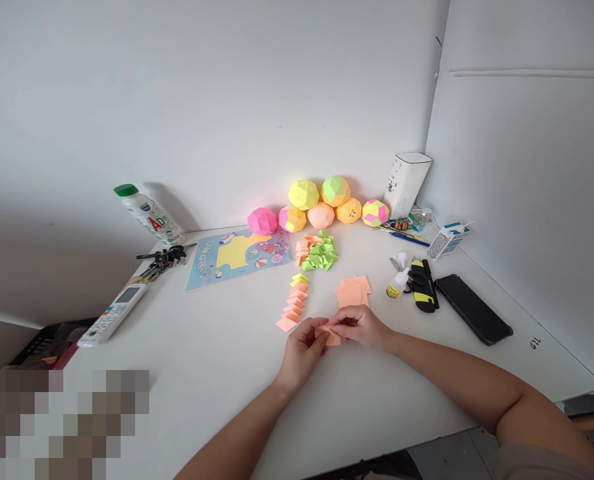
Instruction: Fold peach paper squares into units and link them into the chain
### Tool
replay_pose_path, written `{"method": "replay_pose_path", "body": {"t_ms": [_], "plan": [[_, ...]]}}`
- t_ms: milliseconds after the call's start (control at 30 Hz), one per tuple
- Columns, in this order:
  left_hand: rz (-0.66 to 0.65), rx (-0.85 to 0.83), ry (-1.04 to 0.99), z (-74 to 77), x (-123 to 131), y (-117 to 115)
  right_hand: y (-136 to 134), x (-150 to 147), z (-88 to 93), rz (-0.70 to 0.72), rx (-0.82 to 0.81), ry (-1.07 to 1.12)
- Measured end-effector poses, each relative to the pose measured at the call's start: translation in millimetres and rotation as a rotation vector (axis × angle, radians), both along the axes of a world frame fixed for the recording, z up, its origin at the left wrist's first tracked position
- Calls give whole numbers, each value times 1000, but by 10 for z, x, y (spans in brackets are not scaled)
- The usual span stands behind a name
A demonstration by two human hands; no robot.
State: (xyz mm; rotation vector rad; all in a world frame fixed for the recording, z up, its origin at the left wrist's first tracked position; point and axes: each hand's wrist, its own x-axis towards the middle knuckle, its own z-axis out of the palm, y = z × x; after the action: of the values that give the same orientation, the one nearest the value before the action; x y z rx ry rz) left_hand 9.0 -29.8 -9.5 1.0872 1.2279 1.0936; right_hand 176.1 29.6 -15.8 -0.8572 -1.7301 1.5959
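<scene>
A small peach paper piece (pixel 333 338) is pinched between both hands, low over the white table. My left hand (pixel 304 347) grips its left side with thumb and fingers together. From the right, my right hand (pixel 359 327) closes on its upper edge. Just beyond my right hand lies a stack of peach paper sheets (pixel 353 291). A row of folded peach pieces (pixel 293 310), topped by a yellow one (pixel 299 279), runs away from my left hand. Further back is a pile of folded green pieces (pixel 323 255) with peach ones at its left.
Several coloured paper balls (pixel 321 215) stand along the wall. A blue printed board (pixel 201 263), bottle (pixel 149 215), keys (pixel 164 262) and remote (pixel 114 313) are at left. Right are a glue bottle (pixel 397 284), cutter (pixel 423 290), phone (pixel 471 308), small carton (pixel 447 241) and white container (pixel 407 185).
</scene>
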Motion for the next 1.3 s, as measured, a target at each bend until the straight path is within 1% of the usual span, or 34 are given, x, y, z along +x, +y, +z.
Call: {"method": "replay_pose_path", "body": {"t_ms": [333, 533, 700, 833, 967, 1067, 1300], "plan": [[3, -6, -6, 8, -1, 7, 4, -2, -40, -2, 9, -6], [32, -5, -44, -9, 0, 2, -18, -7, 4, -3, 82, -2], [66, -12, -56, -19, -8, 8, -28, 2, -12, 10, 181, -19], [46, 60, -26, -36, -18, 16, -37, -6, -18, -12, 226, -28], [-3, 117, 67, -20, -18, 20, -41, -15, -15, -25, 280, -23], [-44, 127, 149, -2, -21, 16, -39, -15, -41, -22, 254, -12], [-28, 212, 212, -46, -55, 21, -36, -2, -80, -79, 116, -86]]}}
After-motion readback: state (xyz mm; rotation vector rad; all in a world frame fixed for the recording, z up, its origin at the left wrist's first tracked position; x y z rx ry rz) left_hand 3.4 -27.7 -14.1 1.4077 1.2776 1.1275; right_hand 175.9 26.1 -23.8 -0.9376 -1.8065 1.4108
